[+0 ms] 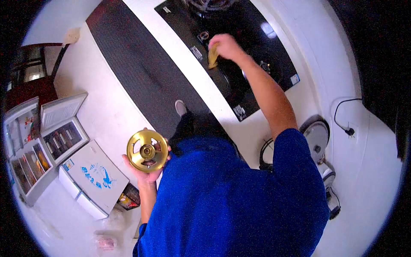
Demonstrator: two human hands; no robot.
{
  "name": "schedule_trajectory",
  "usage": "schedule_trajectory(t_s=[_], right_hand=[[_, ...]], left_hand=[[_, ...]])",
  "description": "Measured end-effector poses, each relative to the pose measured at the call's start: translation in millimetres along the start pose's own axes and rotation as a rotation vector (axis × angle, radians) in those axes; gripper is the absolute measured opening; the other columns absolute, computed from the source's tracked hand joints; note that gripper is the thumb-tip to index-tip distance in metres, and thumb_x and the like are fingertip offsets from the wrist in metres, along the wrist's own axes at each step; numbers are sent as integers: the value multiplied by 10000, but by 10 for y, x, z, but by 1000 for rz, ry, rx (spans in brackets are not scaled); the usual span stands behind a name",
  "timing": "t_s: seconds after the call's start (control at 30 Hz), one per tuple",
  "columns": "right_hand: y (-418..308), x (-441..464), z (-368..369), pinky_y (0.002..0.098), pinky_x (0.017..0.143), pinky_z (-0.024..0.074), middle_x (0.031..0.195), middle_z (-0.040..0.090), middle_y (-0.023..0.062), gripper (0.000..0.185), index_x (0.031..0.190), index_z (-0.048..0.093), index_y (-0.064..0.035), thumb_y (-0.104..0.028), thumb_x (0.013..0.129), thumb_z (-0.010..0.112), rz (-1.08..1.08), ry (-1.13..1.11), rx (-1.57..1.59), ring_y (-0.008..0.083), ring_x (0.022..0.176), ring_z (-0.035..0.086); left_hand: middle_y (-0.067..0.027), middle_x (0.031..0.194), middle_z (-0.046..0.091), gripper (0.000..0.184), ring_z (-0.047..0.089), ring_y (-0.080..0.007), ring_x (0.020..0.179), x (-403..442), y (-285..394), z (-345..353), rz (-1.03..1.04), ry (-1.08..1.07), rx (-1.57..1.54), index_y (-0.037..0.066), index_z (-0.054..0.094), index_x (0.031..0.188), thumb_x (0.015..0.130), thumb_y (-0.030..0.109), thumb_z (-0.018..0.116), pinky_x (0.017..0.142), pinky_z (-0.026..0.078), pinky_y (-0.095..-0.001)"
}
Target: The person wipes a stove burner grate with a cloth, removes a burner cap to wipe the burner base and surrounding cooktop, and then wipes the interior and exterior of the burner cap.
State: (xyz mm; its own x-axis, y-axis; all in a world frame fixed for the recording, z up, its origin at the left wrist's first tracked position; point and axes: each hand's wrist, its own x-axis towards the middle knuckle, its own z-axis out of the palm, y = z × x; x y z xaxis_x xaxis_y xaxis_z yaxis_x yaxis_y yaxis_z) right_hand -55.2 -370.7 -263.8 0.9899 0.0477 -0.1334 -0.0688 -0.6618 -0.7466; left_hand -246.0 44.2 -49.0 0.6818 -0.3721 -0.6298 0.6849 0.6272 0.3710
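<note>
My left hand [147, 174] holds up a round, shiny brass burner part [147, 150] with cut-out openings and a ringed hub in its middle. My fingers wrap around its rim from below. To the right, my right arm reaches over a black glass gas stove top [257, 92]. A crumpled yellow cloth [212, 56] hangs from the closed fingers of my right hand [227, 46], slightly blurred. The cloth is close above the stove's glass; whether it touches the surface I cannot tell. A round burner fitting [204, 36] shows just beside this hand.
A dark pot support [209, 5] sits at the stove's far end. White counter [188, 55] borders the stove. Pot lids [316, 141] and a wall socket with a plugged cord [351, 131] are at right. An open fridge [40, 158] stands at left, above a dark floor mat [132, 55].
</note>
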Motion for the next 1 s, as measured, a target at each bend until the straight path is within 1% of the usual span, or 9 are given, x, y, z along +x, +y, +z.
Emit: schedule_trajectory(t_s=[0.1,0.23,0.37,0.43,0.53,0.63,0.7,0.77,1.0], right_hand=[[-74,-698,-335,405,908,508,1122,670,96,283,1050,725,-122,-6,840,574,116,261,-209,289,1072,628],[157,-1755,581,428,988,474,1318,550,93,405,1232,604,-45,52,850,511,114,133,-346,332,1178,568],[-142,-2433,994,385,969,490,1144,652,103,345,1035,690,-35,68,745,533,48,95,62,295,1123,601],[-112,-2673,943,405,998,473,1026,685,103,227,952,723,-36,26,789,578,279,327,496,288,1093,625],[362,-3271,962,404,1031,447,1126,653,146,310,1106,691,-29,3,812,597,523,561,514,306,1148,596],[438,-3696,1385,427,1084,406,1241,582,202,504,1243,601,-13,55,745,567,228,668,-17,349,1200,555],[98,-3528,1870,445,1085,391,1314,541,193,479,1313,550,-37,-25,835,578,456,448,-289,384,1229,512],[-307,-3144,2105,450,1104,364,1291,550,186,456,1277,569,-25,-27,822,576,761,656,-259,382,1260,482],[-1132,-1876,2534,431,941,470,1059,625,166,335,1019,696,-45,66,719,595,178,472,249,373,1055,585]], left_hand=[[-270,1377,489,1072,575,-466,1131,23,13,-96,-24,-65,-1,237,238,1570,753,897,452,836,550,-534],[-281,1393,476,1085,559,-477,1160,-7,109,-190,-101,-122,-56,208,269,1559,748,908,439,861,550,-540],[-300,1412,447,1080,545,-474,1182,-38,161,-271,-182,12,-47,169,317,1538,754,903,433,878,548,-545],[-301,1397,458,1066,549,-473,1177,18,168,-269,-157,-149,12,204,287,1550,755,899,439,871,550,-543],[-304,1381,469,1060,555,-471,1169,21,189,-330,-169,-95,6,237,261,1558,753,902,439,859,552,-540],[-309,1383,468,1079,557,-469,1162,42,202,-357,-168,-155,3,199,282,1552,751,906,430,859,549,-536],[-310,1389,464,1090,558,-469,1161,19,215,-443,-179,-109,6,176,293,1548,751,907,429,864,546,-535],[-311,1395,460,1102,558,-468,1159,15,243,-512,-193,-55,15,153,304,1543,750,908,429,870,542,-535],[-277,1398,474,1090,559,-453,1153,55,399,-607,-302,15,91,125,358,1513,762,915,378,824,534,-506]])
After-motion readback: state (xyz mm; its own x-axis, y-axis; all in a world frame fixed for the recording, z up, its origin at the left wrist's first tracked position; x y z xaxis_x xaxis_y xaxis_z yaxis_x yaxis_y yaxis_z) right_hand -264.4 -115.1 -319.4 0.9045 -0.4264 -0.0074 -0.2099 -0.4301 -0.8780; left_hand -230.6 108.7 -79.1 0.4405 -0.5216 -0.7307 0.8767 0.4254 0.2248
